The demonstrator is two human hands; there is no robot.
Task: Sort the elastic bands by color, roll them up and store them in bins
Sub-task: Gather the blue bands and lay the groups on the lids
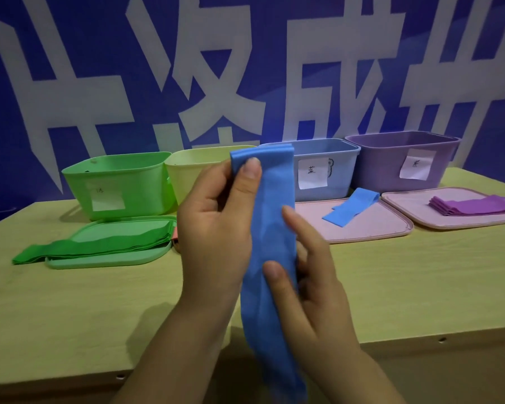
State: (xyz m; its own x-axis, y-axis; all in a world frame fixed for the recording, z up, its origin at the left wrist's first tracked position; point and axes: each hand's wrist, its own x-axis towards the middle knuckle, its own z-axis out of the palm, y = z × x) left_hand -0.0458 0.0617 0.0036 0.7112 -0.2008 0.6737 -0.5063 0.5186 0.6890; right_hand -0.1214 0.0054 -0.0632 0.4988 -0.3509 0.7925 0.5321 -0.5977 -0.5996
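Observation:
A long blue elastic band hangs upright in front of me above the table. My left hand pinches its folded top end under the thumb. Lower down, my right hand holds the band between thumb and fingers. Another blue band lies on a pink lid before the blue bin. Several green bands lie across a green lid in front of the green bin. Purple bands are stacked on a second pink lid before the purple bin.
A yellow-green bin stands between the green and blue ones, partly hidden by my left hand. All bins line the blue wall at the back of the wooden table. The table's front edge runs close below my wrists.

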